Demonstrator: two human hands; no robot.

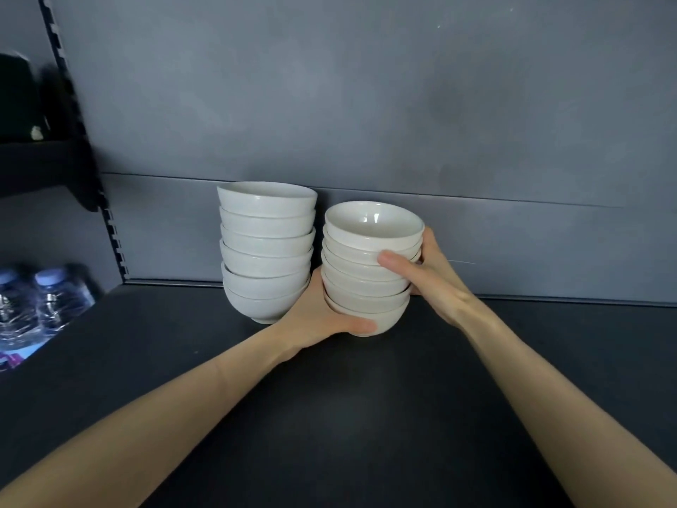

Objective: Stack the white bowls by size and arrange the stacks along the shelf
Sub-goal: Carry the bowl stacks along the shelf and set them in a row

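Two stacks of several white bowls stand side by side on the dark shelf (366, 416), near the grey back wall. The left stack (267, 251) is a little taller and leans slightly. The right stack (366, 284) is held by both hands. My left hand (318, 317) cups its bottom bowl from the left, thumb across the front, in the gap between the stacks. My right hand (428, 273) grips the upper bowls from the right, thumb on the front. I cannot tell whether the right stack rests on the shelf or hovers just above it.
Plastic water bottles (40, 306) with blue caps sit at the far left, beyond the slotted shelf upright (110, 221). A dark shelf bracket (47, 163) with dark objects juts out higher on the left. The shelf stretches open to the right and front.
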